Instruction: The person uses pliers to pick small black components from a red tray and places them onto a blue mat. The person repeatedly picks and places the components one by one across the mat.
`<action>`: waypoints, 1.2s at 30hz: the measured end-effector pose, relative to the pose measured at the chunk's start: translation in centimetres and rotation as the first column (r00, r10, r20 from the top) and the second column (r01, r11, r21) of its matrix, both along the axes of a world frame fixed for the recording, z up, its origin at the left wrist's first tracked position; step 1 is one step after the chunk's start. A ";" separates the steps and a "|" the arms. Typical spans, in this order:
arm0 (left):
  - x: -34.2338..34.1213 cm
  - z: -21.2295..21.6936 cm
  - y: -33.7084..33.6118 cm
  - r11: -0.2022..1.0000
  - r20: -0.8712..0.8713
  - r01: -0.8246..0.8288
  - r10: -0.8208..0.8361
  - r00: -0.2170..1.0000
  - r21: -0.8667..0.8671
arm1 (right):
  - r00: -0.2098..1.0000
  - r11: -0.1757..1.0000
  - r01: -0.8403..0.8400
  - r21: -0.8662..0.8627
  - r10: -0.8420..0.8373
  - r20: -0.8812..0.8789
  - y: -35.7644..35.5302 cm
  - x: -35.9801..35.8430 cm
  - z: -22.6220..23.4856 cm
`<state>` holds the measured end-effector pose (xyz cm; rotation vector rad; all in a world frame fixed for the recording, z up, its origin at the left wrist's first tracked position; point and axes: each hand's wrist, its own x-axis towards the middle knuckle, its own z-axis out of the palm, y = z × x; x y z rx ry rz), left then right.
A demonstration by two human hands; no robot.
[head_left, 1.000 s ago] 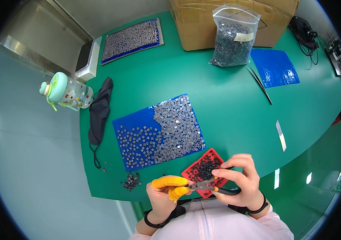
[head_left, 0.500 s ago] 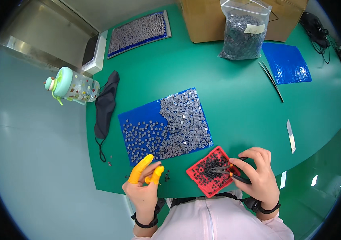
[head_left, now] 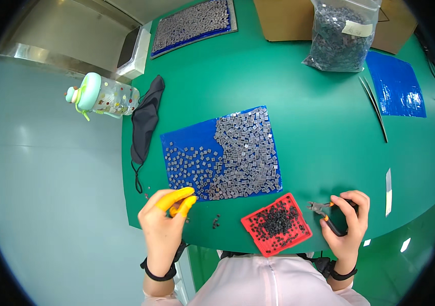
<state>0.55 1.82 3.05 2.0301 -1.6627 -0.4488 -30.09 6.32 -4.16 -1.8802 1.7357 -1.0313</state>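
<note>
My left hand (head_left: 162,224), with yellow finger cots on some fingers, is pinched closed by the lower left corner of a blue sheet (head_left: 189,134). Whatever its fingertips hold, if anything, is too small to make out. Many small grey square pieces (head_left: 248,163) cover the sheet, densely on the right and loosely on the left. My right hand (head_left: 351,219) grips pliers (head_left: 332,224) with black and orange handles, their jaws just right of a red tray (head_left: 252,232). Small black bits (head_left: 278,219) are heaped in that tray, and a few more bits (head_left: 216,221) lie between it and my left hand.
A black face mask (head_left: 146,122) and a clear bottle (head_left: 113,97) lie at the left. Another piece-covered sheet (head_left: 192,25) is at the back. At the back right are a cardboard box (head_left: 283,20), a filled plastic bag (head_left: 339,41), a blue sheet (head_left: 396,84), tweezers (head_left: 375,109) and a thin blade-like strip (head_left: 388,194).
The pliers have moved out of the red tray to its right side with my right hand. My left hand has shifted left and slightly up. The whole view has shifted somewhat.
</note>
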 end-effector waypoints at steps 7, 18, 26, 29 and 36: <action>-0.5 -2.3 -1.0 0.992 0.170 0.104 -0.114 0.979 0.068 | 0.999 1.000 0.003 0.024 -0.002 -0.043 -0.2 -0.1 0.1; -0.9 -3.3 -0.6 0.990 0.328 0.143 -0.138 0.935 0.008 | 0.999 0.999 0.006 0.044 -0.003 -0.054 -0.3 -0.2 0.0; -0.9 -3.2 -0.4 0.989 0.362 0.150 -0.135 0.922 -0.012 | 0.998 0.999 0.011 0.049 -0.008 -0.061 -0.4 -0.1 0.0; -0.7 -3.2 -0.3 0.987 0.350 0.160 -0.143 0.926 -0.018 | 0.998 0.999 0.010 0.047 -0.006 -0.069 -0.3 -0.1 -0.1; -0.9 -2.7 0.3 0.994 0.282 0.103 -0.088 0.955 -0.039 | 0.998 0.999 -0.001 0.037 0.003 -0.063 -0.4 -0.1 -0.1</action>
